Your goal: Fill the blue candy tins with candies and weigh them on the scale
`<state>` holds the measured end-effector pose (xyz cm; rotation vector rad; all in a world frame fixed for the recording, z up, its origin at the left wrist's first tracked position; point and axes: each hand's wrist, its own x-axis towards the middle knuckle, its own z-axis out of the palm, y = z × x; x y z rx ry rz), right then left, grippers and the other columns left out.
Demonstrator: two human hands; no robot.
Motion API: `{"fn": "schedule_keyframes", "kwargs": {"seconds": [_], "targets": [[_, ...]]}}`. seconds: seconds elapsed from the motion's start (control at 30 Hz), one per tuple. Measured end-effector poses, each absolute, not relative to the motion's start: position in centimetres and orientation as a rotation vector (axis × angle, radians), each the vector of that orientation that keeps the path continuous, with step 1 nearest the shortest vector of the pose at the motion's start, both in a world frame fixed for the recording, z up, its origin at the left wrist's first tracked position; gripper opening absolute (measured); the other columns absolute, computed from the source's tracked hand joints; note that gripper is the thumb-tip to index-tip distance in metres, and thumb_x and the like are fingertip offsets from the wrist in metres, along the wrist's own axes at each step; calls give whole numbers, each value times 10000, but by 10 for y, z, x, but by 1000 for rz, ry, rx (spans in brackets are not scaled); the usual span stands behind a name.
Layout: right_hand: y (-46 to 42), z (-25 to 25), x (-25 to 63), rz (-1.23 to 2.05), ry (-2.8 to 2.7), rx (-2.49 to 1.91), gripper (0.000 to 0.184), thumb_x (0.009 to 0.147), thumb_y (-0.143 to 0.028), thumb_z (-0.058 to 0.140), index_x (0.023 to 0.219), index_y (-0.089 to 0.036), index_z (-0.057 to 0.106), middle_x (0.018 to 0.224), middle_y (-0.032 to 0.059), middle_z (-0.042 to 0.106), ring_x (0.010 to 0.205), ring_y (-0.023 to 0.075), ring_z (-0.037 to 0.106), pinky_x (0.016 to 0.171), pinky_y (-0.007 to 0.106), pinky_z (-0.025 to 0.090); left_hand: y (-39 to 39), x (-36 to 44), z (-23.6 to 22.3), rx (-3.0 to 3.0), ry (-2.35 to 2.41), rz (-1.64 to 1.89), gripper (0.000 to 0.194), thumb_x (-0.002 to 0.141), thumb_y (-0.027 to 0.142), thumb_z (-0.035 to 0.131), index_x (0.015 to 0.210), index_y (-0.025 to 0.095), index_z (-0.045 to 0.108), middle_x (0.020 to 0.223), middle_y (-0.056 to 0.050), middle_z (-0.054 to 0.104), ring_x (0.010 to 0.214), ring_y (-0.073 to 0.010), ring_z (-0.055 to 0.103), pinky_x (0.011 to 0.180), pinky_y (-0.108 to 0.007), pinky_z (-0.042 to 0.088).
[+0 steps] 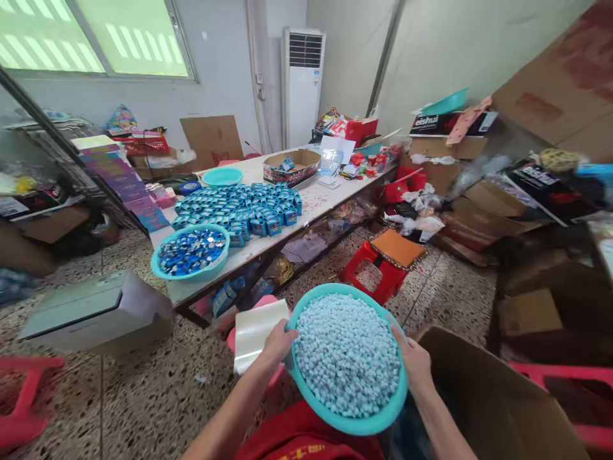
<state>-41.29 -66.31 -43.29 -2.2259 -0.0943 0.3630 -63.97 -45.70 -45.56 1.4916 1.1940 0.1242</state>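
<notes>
Between my two hands I hold a turquoise basin (306, 409) heaped with small pale-blue pellets (347, 354). My left hand (279, 342) grips its left rim, thumb on top. On the opposite side my right hand (414, 361) is closed on the rim; its fingers are partly hidden under the basin. The basin is above my lap, off the table. On the white table (230, 259) ahead, another turquoise basin (191, 276) holds blue and silver round pieces. Behind it many small blue boxes (239, 207) stand packed together.
An open carton (293, 169) and a third turquoise basin (223, 177) stand farther back on the table. A red stool with an orange cushion (396, 248) is right of the table. An open cardboard box (498, 396) sits by my right arm, a grey box (96, 313) at left.
</notes>
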Motion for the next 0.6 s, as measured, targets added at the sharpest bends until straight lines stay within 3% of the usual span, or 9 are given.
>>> {"fn": "schedule_keyframes", "kwargs": {"seconds": [0.27, 0.4, 0.6], "targets": [[-562, -434, -190, 445, -181, -2351, 568, 530, -758, 523, 498, -191, 529, 480, 22, 515, 579, 189, 455, 538, 287, 378, -371, -426, -500, 1332, 1224, 101, 105, 717, 175, 530, 813, 173, 573, 763, -1, 614, 754, -149, 577, 650, -217, 418], [-499, -410, -115, 449, -208, -2272, 575, 527, -754, 553, 526, -179, 544, 502, 25, 531, 577, 181, 456, 511, 277, 364, -319, -351, -488, 1280, 1217, 162, 139, 716, 153, 505, 825, 165, 591, 779, -7, 626, 762, -150, 577, 655, -221, 414], [-386, -391, -28, 435, -305, -2185, 553, 499, -732, 591, 453, -203, 438, 448, -23, 411, 522, 132, 360, 465, 260, 299, -224, -279, -455, 1315, 1319, 253, 163, 720, 233, 554, 858, 175, 618, 787, -5, 652, 739, -157, 589, 624, -223, 415]]}}
